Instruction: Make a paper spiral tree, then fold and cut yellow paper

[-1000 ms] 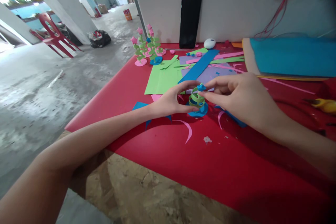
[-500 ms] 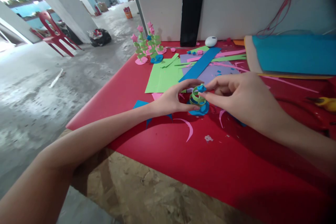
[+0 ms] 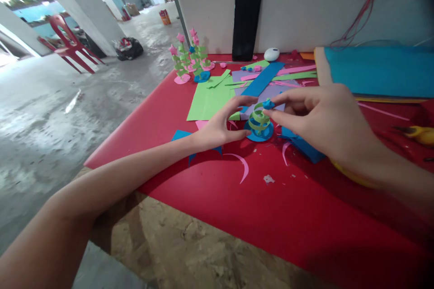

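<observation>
My right hand [image 3: 320, 119] pinches a small blue paper star [image 3: 268, 104] between thumb and fingertips. The star is at the top of a green paper spiral [image 3: 259, 119], which rises from a round blue paper base [image 3: 261, 137] on the red tabletop [image 3: 210, 203]. To the left of the spiral, my left hand [image 3: 222, 125] curves with thumb and fingers apart. Its thumb tip is close to the base's edge; whether it touches is hard to see. A folded blue paper piece [image 3: 301, 144] lies partly under my right hand.
Finished paper plants [image 3: 188, 58] with star tops stand at the back left. Green sheets [image 3: 206, 99], a blue strip [image 3: 264, 79] and pink scraps [image 3: 244, 169] lie about. A black phone [image 3: 247, 25] leans on the wall beside a white case [image 3: 271, 54]. Yellow-handled pliers [image 3: 417, 133] sit right.
My right hand has moved up and to the right with the star. The spiral looks stretched taller and its base has shifted slightly right. My left hand's fingers have come away from it.
</observation>
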`<act>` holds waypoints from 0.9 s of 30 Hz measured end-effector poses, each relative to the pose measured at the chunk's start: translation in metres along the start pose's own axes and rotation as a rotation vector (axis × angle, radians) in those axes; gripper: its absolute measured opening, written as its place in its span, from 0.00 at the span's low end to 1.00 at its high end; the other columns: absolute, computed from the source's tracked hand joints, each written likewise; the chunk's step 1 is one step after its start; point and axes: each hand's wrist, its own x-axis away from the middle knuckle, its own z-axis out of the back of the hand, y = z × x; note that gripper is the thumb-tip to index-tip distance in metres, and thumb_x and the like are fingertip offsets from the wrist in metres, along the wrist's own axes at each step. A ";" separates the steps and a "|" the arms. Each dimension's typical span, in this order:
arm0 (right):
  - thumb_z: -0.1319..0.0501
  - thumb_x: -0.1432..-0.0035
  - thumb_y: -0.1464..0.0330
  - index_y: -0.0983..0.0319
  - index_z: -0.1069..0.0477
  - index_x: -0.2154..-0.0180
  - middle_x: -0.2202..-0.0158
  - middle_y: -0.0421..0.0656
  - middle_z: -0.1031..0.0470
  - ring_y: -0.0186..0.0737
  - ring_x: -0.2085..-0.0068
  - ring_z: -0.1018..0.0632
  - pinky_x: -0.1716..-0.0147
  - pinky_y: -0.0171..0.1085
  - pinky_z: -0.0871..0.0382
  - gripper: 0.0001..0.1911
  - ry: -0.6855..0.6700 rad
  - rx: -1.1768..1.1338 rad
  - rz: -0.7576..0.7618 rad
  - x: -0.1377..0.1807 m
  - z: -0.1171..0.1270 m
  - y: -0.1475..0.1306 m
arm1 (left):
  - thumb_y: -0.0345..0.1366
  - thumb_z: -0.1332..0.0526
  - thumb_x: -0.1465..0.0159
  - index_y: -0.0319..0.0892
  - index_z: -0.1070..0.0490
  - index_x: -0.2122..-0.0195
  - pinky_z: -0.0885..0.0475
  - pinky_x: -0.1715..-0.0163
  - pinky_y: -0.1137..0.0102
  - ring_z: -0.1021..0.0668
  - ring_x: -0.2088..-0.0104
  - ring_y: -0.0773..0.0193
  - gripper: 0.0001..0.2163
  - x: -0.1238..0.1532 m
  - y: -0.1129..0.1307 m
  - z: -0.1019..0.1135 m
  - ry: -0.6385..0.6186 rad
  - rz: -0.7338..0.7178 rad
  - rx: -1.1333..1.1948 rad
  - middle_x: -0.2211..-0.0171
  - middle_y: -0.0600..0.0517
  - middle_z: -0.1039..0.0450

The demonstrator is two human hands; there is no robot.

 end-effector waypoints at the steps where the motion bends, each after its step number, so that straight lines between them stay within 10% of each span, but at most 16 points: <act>1: 0.40 0.51 0.63 0.60 0.27 0.72 0.83 0.40 0.36 0.36 0.78 0.33 0.77 0.36 0.44 0.08 0.000 -0.006 -0.003 -0.001 -0.001 0.001 | 0.29 0.39 0.48 0.47 0.42 0.49 0.40 0.46 0.62 0.39 0.45 0.56 0.25 0.000 0.000 0.000 0.019 0.015 -0.007 0.46 0.50 0.43; 10: 0.40 0.52 0.63 0.62 0.27 0.71 0.82 0.41 0.35 0.36 0.79 0.33 0.77 0.37 0.42 0.09 -0.035 -0.001 -0.033 -0.003 -0.005 0.009 | 0.24 0.43 0.48 0.44 0.44 0.50 0.32 0.60 0.70 0.29 0.61 0.65 0.24 0.001 0.000 -0.003 0.055 0.129 -0.088 0.65 0.52 0.35; 27: 0.41 0.50 0.61 0.62 0.27 0.68 0.82 0.39 0.33 0.32 0.80 0.33 0.78 0.34 0.42 0.12 -0.063 0.022 -0.009 -0.006 -0.002 0.009 | 0.21 0.43 0.50 0.43 0.46 0.50 0.32 0.63 0.72 0.30 0.65 0.69 0.26 0.001 -0.003 -0.004 0.056 0.152 -0.109 0.68 0.55 0.37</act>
